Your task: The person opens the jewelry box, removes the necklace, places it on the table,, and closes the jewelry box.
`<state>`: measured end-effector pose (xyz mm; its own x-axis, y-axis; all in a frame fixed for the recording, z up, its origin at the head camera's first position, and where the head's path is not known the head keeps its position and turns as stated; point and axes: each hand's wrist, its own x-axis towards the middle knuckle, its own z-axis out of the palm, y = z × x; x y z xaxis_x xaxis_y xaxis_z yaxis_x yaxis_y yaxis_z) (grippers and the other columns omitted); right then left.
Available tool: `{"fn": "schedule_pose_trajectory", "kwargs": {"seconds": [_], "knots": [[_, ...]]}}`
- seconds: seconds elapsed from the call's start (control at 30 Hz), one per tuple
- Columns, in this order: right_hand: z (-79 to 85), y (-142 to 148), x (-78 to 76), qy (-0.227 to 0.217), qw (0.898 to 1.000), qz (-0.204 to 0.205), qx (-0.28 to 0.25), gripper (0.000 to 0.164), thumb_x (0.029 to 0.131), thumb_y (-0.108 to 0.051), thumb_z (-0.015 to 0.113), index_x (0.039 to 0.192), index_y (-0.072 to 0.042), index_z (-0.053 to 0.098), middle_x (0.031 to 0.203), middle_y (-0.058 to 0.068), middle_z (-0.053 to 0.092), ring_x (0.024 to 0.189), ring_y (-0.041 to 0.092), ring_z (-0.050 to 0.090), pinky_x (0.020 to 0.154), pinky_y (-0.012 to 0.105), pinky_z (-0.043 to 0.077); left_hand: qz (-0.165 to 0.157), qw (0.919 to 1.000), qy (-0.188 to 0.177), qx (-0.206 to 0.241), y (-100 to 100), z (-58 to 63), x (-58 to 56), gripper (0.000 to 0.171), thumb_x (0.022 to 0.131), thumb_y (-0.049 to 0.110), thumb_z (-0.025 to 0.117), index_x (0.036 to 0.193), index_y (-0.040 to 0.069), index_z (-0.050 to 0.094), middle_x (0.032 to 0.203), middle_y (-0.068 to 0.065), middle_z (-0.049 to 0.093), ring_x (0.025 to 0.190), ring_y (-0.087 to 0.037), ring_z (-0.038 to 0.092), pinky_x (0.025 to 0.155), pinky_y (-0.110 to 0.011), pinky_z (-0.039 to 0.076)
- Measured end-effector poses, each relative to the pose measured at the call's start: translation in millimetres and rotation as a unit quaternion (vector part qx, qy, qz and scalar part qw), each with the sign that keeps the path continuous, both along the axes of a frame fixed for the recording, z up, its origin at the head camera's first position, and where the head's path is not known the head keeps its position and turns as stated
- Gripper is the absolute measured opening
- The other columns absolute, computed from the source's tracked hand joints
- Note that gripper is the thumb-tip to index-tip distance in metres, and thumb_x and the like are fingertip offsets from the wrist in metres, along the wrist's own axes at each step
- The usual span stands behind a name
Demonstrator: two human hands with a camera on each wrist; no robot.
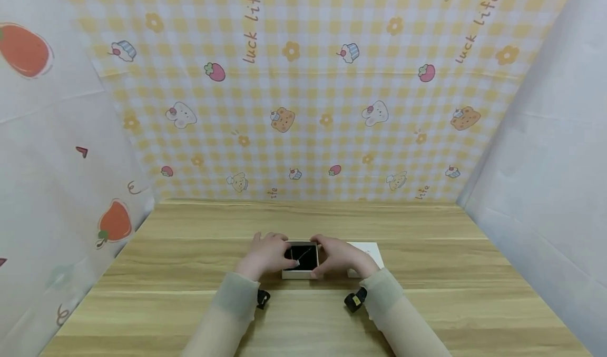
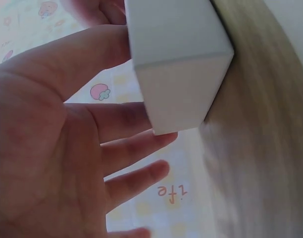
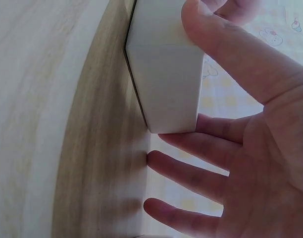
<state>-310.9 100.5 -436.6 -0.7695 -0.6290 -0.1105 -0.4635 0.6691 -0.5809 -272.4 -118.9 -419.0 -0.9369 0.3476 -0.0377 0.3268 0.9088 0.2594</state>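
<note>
A small white box (image 1: 296, 275) stands uncovered on the table, its inside black. On the black lies a thin necklace (image 1: 305, 255) in a V, a small pale bit at its low point. My left hand (image 1: 266, 254) is at the box's left side, the thumb reaching over the black inside beside that pale bit; the other fingers are spread by the far corner. My right hand (image 1: 338, 256) grips the right end, thumb at the near wall and forefinger at the far edge. In the right wrist view, the box (image 3: 166, 84) sits flat on the wood.
A white lid-like piece (image 1: 372, 250) lies on the table right of the box, partly under my right hand. The wooden table (image 1: 303, 220) meets a yellow checked cloth (image 1: 327, 93) behind. White cloths hang at both sides.
</note>
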Motion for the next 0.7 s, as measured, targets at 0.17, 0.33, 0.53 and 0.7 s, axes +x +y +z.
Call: {"fn": "schedule_pose_trajectory", "kwargs": {"seconds": [0.17, 0.33, 0.53, 0.7], "knots": [[0.9, -0.3, -0.2, 0.004, 1.000, 0.005, -0.005, 0.084, 0.074, -0.038, 0.084, 0.141, -0.006, 0.043, 0.124, 0.005, 0.059, 0.108, 0.020, 0.056, 0.094, 0.044, 0.043, 0.008, 0.9998, 0.008, -0.014, 2.3, -1.7, -0.6, 0.048, 0.081, 0.048, 0.071, 0.112, 0.010, 0.071, 0.135, -0.009, 0.055, 0.133, -0.033, 0.039, 0.105, -0.071, 0.005], [-0.6, -1.0, 1.1, 0.003, 1.000, -0.002, -0.003, 0.085, 0.073, -0.039, 0.084, 0.141, -0.007, 0.043, 0.125, 0.006, 0.059, 0.109, 0.020, 0.056, 0.094, 0.044, 0.043, 0.008, 0.9999, 0.015, -0.004, 1.4, -7.0, -1.5, 0.048, 0.081, 0.048, 0.072, 0.109, 0.009, 0.070, 0.132, -0.010, 0.057, 0.134, -0.034, 0.038, 0.103, -0.072, 0.000], [-2.1, -0.6, 2.4, -0.003, 1.000, -0.010, -0.004, 0.088, 0.073, -0.042, 0.084, 0.142, -0.008, 0.042, 0.131, 0.007, 0.056, 0.117, 0.022, 0.053, 0.098, 0.045, 0.041, 0.005, 0.9997, 0.022, 0.004, 1.5, -8.4, -2.7, 0.041, 0.082, 0.047, 0.072, 0.101, 0.011, 0.070, 0.129, -0.009, 0.058, 0.134, -0.032, 0.038, 0.103, -0.073, -0.002], [-0.9, -0.6, 2.3, -0.010, 1.000, -0.008, -0.009, 0.089, 0.074, -0.041, 0.084, 0.143, -0.007, 0.040, 0.134, 0.010, 0.054, 0.118, 0.024, 0.053, 0.099, 0.045, 0.041, 0.001, 0.9997, 0.024, 0.009, 0.6, -9.7, -5.2, 0.039, 0.082, 0.046, 0.072, 0.100, 0.011, 0.069, 0.128, -0.010, 0.058, 0.134, -0.032, 0.037, 0.102, -0.073, -0.003]]}}
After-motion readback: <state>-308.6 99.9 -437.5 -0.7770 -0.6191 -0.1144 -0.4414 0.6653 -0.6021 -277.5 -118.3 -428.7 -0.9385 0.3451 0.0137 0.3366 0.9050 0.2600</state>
